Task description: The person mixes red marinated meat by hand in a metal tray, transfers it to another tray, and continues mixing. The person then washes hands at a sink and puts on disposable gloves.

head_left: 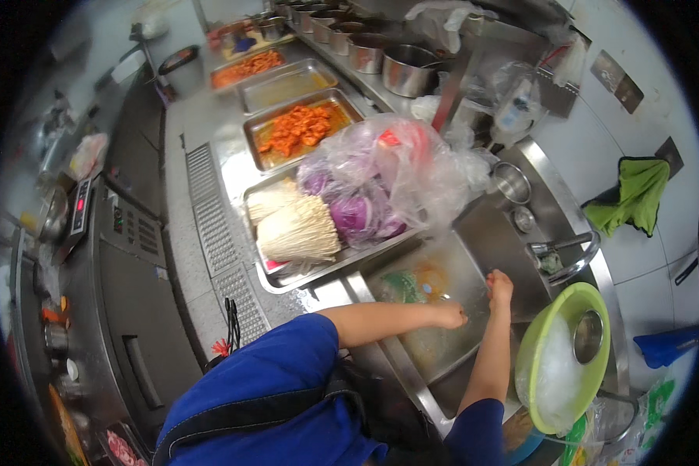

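My left hand reaches across the lower right part of a steel tray in the sink, its fingers curled. The tray holds cloudy liquid, with a green scouring pad and an orange-yellow patch in it. Close to the tray's right edge is my right hand, fingers bent inward. What either hand grips, if anything, is too small to make out. Left of the sink, another tray carries enoki mushrooms and plastic-wrapped purple vegetables, perhaps onions or cabbage.
A curved faucet rises behind the sink, near a green basin with a metal bowl inside. Further along the counter lie trays of red-sauced food. Several steel pots line a shelf. Clear plastic bags overhang the sink's far edge.
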A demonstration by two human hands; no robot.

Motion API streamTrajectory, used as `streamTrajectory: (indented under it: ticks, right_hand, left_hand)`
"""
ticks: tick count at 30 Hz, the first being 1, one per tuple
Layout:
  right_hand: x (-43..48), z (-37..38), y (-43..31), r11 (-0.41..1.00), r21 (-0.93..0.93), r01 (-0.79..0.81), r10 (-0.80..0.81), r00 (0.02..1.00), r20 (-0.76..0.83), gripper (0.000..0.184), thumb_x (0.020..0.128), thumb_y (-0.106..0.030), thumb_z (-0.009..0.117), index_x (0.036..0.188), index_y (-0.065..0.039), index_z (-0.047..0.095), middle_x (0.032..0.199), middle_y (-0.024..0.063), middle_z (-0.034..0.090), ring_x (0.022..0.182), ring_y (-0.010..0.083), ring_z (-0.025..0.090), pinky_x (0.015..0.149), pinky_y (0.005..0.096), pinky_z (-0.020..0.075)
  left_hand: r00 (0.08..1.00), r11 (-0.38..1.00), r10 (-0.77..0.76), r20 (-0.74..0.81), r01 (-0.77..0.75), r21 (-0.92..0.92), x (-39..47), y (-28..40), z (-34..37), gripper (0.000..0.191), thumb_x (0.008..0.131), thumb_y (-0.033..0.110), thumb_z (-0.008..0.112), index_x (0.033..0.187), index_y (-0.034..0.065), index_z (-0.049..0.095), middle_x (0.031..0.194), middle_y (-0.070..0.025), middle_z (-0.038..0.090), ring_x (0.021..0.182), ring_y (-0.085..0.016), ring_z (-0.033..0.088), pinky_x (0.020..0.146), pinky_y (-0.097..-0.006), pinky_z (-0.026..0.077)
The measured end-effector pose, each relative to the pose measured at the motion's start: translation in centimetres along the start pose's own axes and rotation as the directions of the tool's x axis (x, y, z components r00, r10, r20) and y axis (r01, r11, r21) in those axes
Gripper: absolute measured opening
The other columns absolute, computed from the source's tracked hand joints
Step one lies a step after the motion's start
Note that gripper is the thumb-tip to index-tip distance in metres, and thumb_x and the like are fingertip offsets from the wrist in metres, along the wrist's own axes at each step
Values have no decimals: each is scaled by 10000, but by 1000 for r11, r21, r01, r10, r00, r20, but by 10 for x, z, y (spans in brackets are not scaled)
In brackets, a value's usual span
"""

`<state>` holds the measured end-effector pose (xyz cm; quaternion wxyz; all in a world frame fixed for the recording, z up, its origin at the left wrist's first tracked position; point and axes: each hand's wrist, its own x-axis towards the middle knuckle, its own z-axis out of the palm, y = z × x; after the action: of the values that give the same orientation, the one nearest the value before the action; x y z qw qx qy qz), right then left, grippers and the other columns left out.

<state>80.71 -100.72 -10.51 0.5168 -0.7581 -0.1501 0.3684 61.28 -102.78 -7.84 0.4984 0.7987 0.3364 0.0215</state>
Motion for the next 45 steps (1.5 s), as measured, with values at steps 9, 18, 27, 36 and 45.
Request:
streamTrajectory:
  ticks: [9,18,27,36,45]
  right_hand:
    - [-85,20,-72,845,29,535,-514,795,323,272,700,109,527,879,-94,503,757,-18,480,625,70,470,496,206,405]
    - [-230,189,-204,720,-165,674,-462,644,610,465,780,-26,611,1231,-17,497,1106,100,569,1003,188,554,887,292,437]
    - [-412,630,-231,355,330,875,-317,-219,923,318,812,-129,627,1100,2,591,1039,134,631,950,202,605,853,309,469]
    - [-461,928,-211,233,413,880,-242,-359,902,238,809,-170,545,940,-12,665,926,169,665,874,313,631,786,372,496]
    - [-463,1112,-315,350,644,680,-453,-479,752,224,767,-208,578,835,-25,686,839,185,663,839,308,644,759,367,507]
  left_hand:
    - [916,943,286,-282,-320,-85,-46,20,-75,227,532,-63,539,735,37,521,713,-154,565,765,-357,555,640,-442,429]
    - [400,751,445,-801,-654,91,-208,-40,-321,241,629,-98,469,833,24,510,831,-133,558,767,-323,556,655,-413,439]
    - [161,929,-192,-968,-288,-232,-428,-299,-519,290,755,-113,412,967,-6,578,932,-93,601,780,-151,622,591,-276,531]
    - [6,745,-426,-905,570,-347,-601,-497,-623,464,762,281,700,1109,-7,590,1124,-191,592,1081,-314,549,922,-389,435]
    - [69,741,-558,-827,489,-460,-698,-547,-787,422,857,253,607,1182,-10,554,1111,-138,618,1047,-235,577,893,-312,435]
